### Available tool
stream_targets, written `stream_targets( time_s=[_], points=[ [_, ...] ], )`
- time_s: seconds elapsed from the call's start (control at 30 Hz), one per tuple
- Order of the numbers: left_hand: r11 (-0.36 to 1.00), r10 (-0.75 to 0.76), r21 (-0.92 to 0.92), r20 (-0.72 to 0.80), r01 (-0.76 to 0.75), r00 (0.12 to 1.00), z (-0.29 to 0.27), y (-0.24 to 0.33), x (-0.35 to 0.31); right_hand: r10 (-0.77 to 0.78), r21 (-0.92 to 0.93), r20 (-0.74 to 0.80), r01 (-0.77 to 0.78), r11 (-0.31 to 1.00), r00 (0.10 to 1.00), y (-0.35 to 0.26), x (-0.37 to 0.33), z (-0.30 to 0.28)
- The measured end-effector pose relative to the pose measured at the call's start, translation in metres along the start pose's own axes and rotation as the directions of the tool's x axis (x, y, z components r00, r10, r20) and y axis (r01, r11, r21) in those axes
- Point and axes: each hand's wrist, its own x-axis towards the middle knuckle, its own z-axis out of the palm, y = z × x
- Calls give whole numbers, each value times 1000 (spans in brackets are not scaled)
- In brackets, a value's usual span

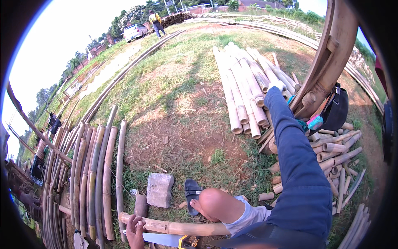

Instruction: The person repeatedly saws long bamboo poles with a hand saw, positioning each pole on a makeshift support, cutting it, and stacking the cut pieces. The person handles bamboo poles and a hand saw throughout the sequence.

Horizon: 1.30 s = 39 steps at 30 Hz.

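Observation:
My left hand (pixel 135 230) is low in the view, beside the end of a thick bamboo pole (pixel 178 227). Its fingers are loosely bent and apart, with nothing visible in them. A handsaw (pixel 162 239) with a yellow and black handle lies along the pole's near side, its blade tip close to that hand. My right arm, in a navy sleeve, stretches far forward. At its end my right hand (pixel 277 85), looking white and washed out, is at a pile of cut bamboo tubes (pixel 244 89); its fingers cannot be made out.
Bamboo poles (pixel 97 174) lie in a row at left; short offcuts (pixel 338 149) heap at right. A stone block (pixel 160 190) stands near my sandalled foot (pixel 201 207). A black bag (pixel 336 108) hangs by a bamboo post (pixel 331 54). Far off are a person (pixel 156 23) and a car (pixel 135 32).

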Motion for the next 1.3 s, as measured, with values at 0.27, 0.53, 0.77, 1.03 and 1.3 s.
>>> stream_targets(
  time_s=[0.27,0.53,0.77,1.03,1.3],
  points=[
    [988,-45,138,-129,63,991,-25,-11,-38,-219,69,78,214,974,973,-121,-45,-24],
    [971,121,203,24,-123,992,34,33,-24,-500,644,52,353,679,865,-228,-152,32],
    [977,207,82,-146,-197,967,38,23,-13,-793,956,-78,271,112,604,-191,-326,129],
    [939,246,-37,-623,-342,742,23,44,-42,-808,868,314,-495,31,499,10,-399,322],
    [818,240,-78,-854,-570,462,-41,64,-148,-859,551,472,-827,110,200,60,-452,344]
  ],
)
